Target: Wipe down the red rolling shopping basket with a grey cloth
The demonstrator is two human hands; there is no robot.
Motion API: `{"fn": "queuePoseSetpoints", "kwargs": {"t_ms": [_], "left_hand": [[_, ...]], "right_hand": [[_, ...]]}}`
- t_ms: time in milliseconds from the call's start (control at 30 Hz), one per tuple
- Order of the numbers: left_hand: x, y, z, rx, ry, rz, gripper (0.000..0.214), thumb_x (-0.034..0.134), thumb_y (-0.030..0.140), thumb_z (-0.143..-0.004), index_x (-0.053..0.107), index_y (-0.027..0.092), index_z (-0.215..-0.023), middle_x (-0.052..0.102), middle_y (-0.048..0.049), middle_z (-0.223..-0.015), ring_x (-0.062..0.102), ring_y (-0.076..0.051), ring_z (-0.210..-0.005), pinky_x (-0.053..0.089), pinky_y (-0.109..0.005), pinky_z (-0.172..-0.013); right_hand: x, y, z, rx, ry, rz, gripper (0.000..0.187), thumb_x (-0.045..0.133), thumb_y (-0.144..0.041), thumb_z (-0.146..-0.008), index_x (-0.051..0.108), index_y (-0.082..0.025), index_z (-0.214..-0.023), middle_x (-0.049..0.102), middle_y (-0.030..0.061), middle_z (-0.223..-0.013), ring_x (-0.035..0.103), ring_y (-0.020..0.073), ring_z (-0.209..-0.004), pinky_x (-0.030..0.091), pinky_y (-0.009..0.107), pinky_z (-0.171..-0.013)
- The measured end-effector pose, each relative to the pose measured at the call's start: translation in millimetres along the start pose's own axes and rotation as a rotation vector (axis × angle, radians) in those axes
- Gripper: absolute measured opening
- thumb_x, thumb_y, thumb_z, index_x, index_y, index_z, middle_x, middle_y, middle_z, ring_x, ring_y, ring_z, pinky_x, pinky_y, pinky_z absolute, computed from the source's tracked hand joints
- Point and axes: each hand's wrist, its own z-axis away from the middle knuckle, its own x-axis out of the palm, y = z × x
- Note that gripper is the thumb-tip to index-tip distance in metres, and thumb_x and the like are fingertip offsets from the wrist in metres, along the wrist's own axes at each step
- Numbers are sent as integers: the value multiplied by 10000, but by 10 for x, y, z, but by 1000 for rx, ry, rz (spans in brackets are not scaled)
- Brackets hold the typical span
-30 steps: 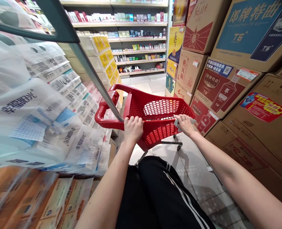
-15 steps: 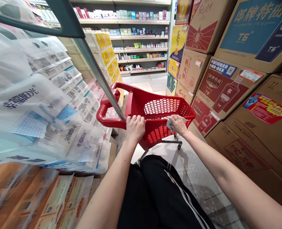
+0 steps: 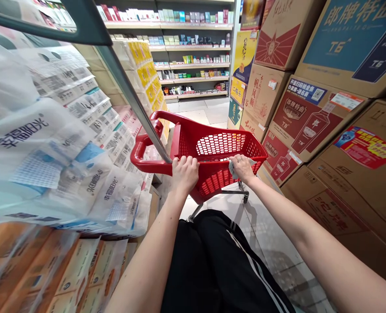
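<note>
A red plastic shopping cart (image 3: 209,174) stands sideways in front of my legs, with perforated basket walls. My left hand (image 3: 185,174) is closed over its near rim, close to the handle end. Farther right along the same rim, my right hand (image 3: 242,167) grips a light grey-green cloth (image 3: 233,170) and presses it on the edge. Part of the cloth sticks out beyond my fingers; the rest is hidden under the palm. A metal pole (image 3: 137,104) with a dark green top loop slants down to the cart's handle end.
Wrapped tissue packs (image 3: 58,156) are piled on the left, above orange-and-cream packs (image 3: 62,269). Cardboard cartons (image 3: 336,182) rise in stacks on the right. Beyond the cart are yellow-and-white packs (image 3: 147,78) and shelves (image 3: 196,48) of small goods. A tiled floor (image 3: 271,243) runs underneath.
The view has shifted very slightly. My left hand stays on the rim, and my right hand with the cloth is almost at the same spot.
</note>
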Motion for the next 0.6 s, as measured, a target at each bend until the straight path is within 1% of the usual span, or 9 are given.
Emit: {"fn": "queuePoseSetpoints", "kwargs": {"t_ms": [67,167,233,300,367,433,500,600], "left_hand": [[-2,-10,3,15,-2,-6,314,302,282,-912,589,173,-845,597,-126,-833,503,-263,-878,283,-458,-907],[-9,-17,6,22,4,-9,315,302,283,-912,591,176,-843,597,-124,-826,505,-261,-877,285,-454,-901],[-14,-18,8,20,3,-13,316,303,284,-912,591,176,-841,598,-125,-827,503,-263,-879,285,-456,-901],[-17,-17,10,18,-4,-19,316,302,286,-912,589,174,-841,598,-125,-832,501,-265,-879,285,-459,-905],[-16,-14,16,12,-7,-20,314,302,284,-911,588,173,-842,597,-125,-831,499,-267,-879,283,-464,-910],[-12,-12,21,2,-1,-17,309,308,283,-908,589,176,-840,597,-124,-828,498,-267,-880,278,-469,-917],[-7,-10,25,-10,8,-15,302,314,282,-905,590,180,-835,598,-125,-831,498,-268,-884,275,-472,-923],[-9,-9,25,-27,5,-14,299,318,282,-902,589,180,-827,598,-128,-839,498,-271,-893,271,-475,-929]], "right_hand": [[-23,73,-7,-84,-28,-29,339,390,-163,-880,500,-173,-1200,532,115,-1080,426,255,-979,333,392,-861],[-91,283,16,-243,-76,-107,446,412,-148,-858,416,-184,-1302,511,97,-1170,436,236,-1008,339,374,-902],[-129,448,64,-273,-92,-131,493,427,-155,-849,380,-197,-1338,506,87,-1199,441,231,-1031,341,365,-915],[-143,574,127,-219,-89,-118,489,452,-181,-841,396,-199,-1327,516,90,-1188,446,239,-1039,341,371,-913],[-134,618,187,-135,-76,-97,460,488,-215,-823,443,-196,-1280,525,98,-1167,447,251,-1040,339,380,-903],[-115,573,229,-68,-55,-91,447,532,-253,-793,476,-194,-1233,524,103,-1156,438,263,-1044,330,390,-901],[-97,470,247,-7,-16,-93,461,565,-289,-766,486,-190,-1209,518,108,-1154,421,277,-1058,306,408,-922],[-74,312,244,53,50,-98,470,566,-318,-759,482,-185,-1202,503,113,-1172,397,285,-1091,252,432,-975]]}}
